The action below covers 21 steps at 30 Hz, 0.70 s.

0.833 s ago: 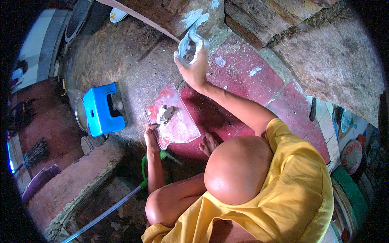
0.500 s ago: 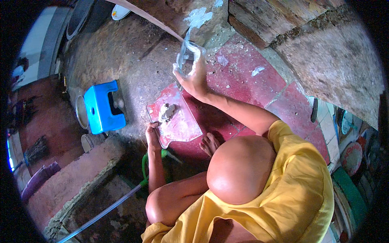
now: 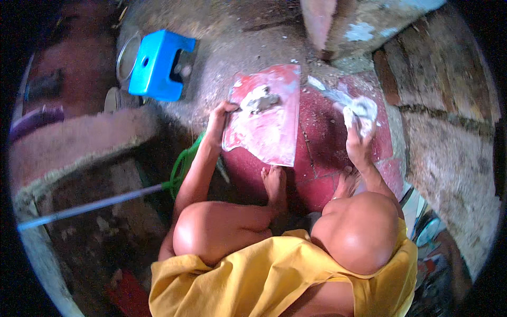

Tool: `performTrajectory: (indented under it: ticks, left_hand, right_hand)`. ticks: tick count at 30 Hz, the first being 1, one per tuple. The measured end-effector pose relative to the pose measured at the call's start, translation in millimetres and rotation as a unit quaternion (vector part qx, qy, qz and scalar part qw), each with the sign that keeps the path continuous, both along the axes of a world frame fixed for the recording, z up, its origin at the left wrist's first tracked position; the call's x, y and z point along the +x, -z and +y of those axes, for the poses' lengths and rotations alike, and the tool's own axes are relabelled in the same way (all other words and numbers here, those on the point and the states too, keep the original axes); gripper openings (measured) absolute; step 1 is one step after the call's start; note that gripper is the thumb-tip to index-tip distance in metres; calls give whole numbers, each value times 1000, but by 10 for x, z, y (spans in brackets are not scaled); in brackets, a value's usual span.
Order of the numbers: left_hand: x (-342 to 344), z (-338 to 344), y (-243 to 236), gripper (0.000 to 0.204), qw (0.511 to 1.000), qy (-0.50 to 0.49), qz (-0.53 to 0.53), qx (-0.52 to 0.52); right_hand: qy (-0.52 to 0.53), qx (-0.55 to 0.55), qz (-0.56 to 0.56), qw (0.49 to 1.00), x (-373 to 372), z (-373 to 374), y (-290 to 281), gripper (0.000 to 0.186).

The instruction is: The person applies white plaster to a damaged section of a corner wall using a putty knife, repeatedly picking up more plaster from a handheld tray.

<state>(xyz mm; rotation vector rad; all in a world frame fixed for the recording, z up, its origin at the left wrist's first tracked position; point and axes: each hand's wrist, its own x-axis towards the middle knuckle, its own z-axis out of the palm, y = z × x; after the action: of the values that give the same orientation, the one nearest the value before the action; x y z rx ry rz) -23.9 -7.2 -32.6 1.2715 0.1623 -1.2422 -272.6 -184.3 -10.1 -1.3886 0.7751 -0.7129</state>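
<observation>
A: Far left first. Anything tight?
B: Raised ledge (image 3: 87,136), then blue stool (image 3: 158,66); I'd treat both as limits that side. Left hand (image 3: 215,126) grips the left edge of the pinkish board (image 3: 280,129), thumb on top, other fingers hidden. Board sits mid-view between the hands, white paste (image 3: 259,100) heaped on its upper half.
A: Changes?
B: Half a second ago the scraper (image 3: 340,98) was close by the white patch (image 3: 360,31). Now it's over red floor (image 3: 319,161), right of the board; I'd judge it's off the wall, nearer the paste.
A: Right fingers?
B: Blurred, but the right hand (image 3: 362,138) looks curled round the scraper's smeared end. Room: floor strip between board and scraper. Rough block (image 3: 449,145) bounds the right.
</observation>
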Motion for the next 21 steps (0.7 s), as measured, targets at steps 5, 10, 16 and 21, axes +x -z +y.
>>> performTrajectory:
  ticks: [5, 10, 16, 21]
  left_hand:
    - [-155, -134, -152, 31, 957, 1, 248, -151]
    - [-255, -234, -275, 35, 935, -22, 279, -219]
    - [-144, -97, -132, 32, 945, -51, 235, -222]
    - [-10, -96, -208, 23, 993, -33, 65, -94]
  right_hand:
    - [-153, -374, -53, 913, 51, -187, 60, 19]
    - [-195, -408, 14, 892, -80, -289, 172, 29]
    - [-210, -461, -5, 862, -259, -456, 300, 27]
    - [-162, -406, -6, 899, -419, -607, 297, 19]
